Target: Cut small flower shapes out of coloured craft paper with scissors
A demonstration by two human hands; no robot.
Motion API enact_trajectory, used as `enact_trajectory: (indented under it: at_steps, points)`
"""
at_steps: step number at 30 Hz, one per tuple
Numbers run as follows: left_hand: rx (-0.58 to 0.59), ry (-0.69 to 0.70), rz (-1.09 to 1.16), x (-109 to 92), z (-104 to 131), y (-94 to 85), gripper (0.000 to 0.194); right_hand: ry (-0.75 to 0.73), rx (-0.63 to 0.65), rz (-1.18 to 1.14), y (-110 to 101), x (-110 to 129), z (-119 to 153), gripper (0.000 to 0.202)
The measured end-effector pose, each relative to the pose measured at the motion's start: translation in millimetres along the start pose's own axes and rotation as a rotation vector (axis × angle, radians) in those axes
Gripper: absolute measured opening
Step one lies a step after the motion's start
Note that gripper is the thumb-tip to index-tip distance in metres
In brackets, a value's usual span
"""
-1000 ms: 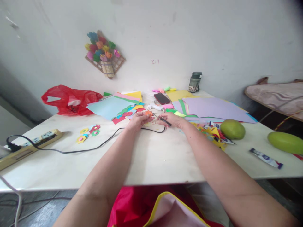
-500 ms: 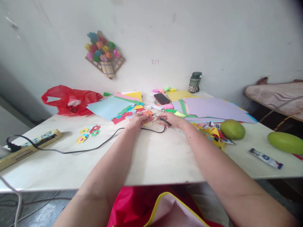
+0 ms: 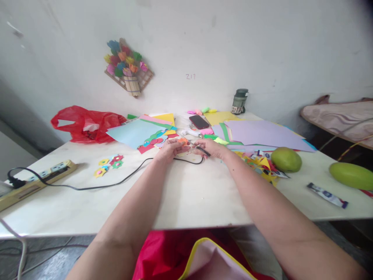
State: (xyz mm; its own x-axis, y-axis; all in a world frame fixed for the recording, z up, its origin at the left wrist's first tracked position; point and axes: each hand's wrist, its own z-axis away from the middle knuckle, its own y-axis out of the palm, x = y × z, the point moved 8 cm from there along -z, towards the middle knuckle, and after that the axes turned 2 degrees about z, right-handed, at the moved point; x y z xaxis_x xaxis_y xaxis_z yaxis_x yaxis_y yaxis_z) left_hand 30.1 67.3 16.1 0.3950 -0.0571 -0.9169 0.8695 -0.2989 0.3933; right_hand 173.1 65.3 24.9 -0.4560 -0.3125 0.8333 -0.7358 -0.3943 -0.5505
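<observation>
Near the middle of the white table, my left hand (image 3: 171,149) pinches a small orange paper piece (image 3: 183,141). Close on its right, my right hand (image 3: 212,147) is closed round the dark handle of the scissors (image 3: 203,150), whose blades point left toward the orange paper. Whether the blades touch the paper is too small to tell. Several coloured paper flowers (image 3: 108,165) lie on the table to the left. Just beyond my hands are cut paper strips (image 3: 154,142) and a white glue gun (image 3: 190,132).
A black cord (image 3: 116,184) runs from the power strip (image 3: 49,179) toward my hands. Around lie a red bag (image 3: 87,124), blue sheets (image 3: 135,133), purple sheets (image 3: 262,132), a phone (image 3: 199,122), yellow scraps (image 3: 264,163), green fruits (image 3: 286,159), a tube (image 3: 328,195) and a bottle (image 3: 240,102).
The orange paper piece has turned slightly between my left fingers and sits a little lower. My right hand and the scissors have shifted only slightly.
</observation>
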Motion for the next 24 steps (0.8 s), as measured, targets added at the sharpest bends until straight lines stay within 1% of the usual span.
enact_trajectory:
  at_steps: [4, 12, 24]
  points:
    - [-0.025, -0.017, -0.023, -0.1, 1.3, -0.3, 0.015, 0.001, 0.024, -0.008, 1.7, 2.3, 1.1, 0.049]
    - [0.023, -0.007, -0.072, 0.8, 1.0, 0.4, 0.015, -0.043, 0.043, 0.003, 2.3, 1.2, 0.6, 0.044]
    - [0.020, -0.007, -0.094, 0.1, 0.1, -0.3, 0.017, -0.045, 0.037, 0.003, 1.5, 4.4, 2.9, 0.046]
